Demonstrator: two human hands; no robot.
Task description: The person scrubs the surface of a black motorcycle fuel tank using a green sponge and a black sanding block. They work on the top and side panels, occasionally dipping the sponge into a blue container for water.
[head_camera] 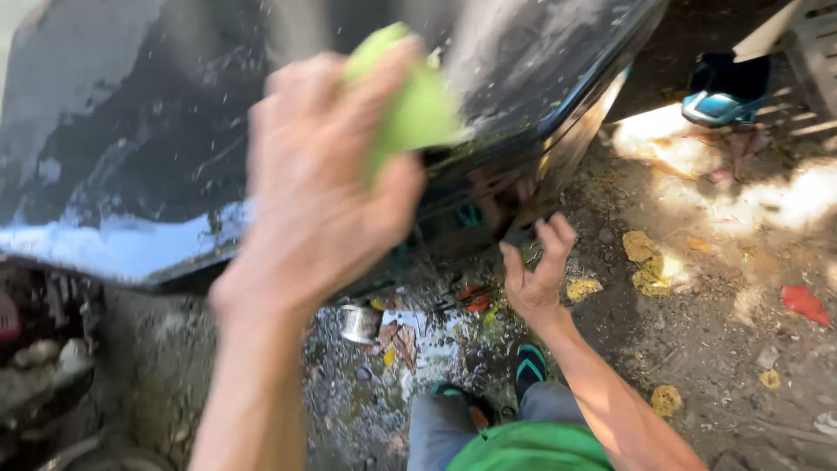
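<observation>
Left hand (318, 187) w/ cloth (414, 109) on panel (131, 131).

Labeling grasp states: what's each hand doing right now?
Left hand: closed, holding green cloth.
Right hand: open, fingers at the black panel edge.

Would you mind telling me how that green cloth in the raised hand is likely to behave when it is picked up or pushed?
The green cloth is probably floppy: it bunches and folds inside the left hand. It seems light, since the fingers pinch it without strain. It may be damp and cling a little, as the dark panel beside it shows wet streaks.
</observation>
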